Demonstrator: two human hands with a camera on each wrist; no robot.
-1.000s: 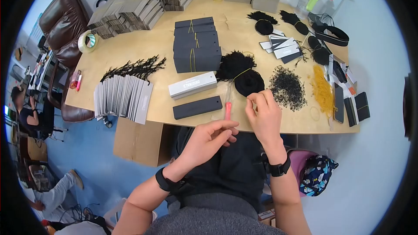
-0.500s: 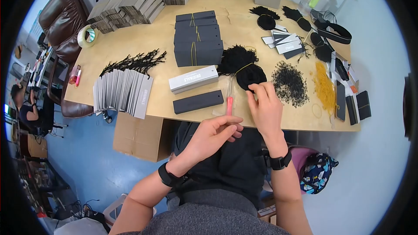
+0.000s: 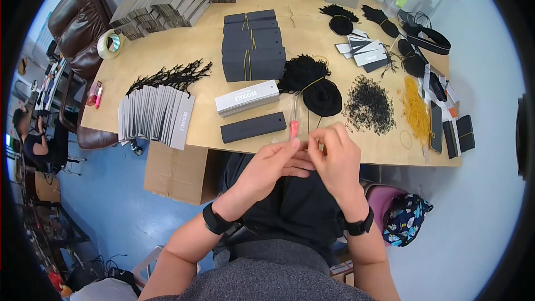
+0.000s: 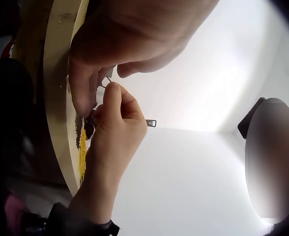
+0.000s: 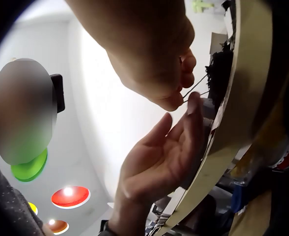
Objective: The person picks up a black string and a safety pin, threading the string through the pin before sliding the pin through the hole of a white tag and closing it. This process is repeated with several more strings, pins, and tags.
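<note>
My right hand [image 3: 337,161] pinches a thin black cord [image 5: 195,84] between thumb and forefinger. The strands run back to a bundle of black cords [image 3: 322,100], bound with a yellow rubber band on the table. Close beside it, my left hand [image 3: 262,173] has its fingers extended and its thumb apart; one fingertip is right by the strands in the right wrist view. Ahead of the left hand lies a pink-handled tool [image 3: 294,128]. Left of that are a stack of white printed tags [image 3: 248,97] and a dark stack of tags [image 3: 253,128].
Banded dark tag stacks [image 3: 253,64] stand mid-table. Fanned tags [image 3: 153,114] with black cords lie at the left. A pile of small black loops [image 3: 369,106], yellow rubber bands [image 3: 415,111] and a phone [image 3: 436,128] lie right. Grey stacks [image 3: 167,0] line the back.
My right hand has drawn back from the black bundle towards me, with strands now stretched from it. My left hand has shifted slightly right and its fingers have spread, meeting the right hand.
</note>
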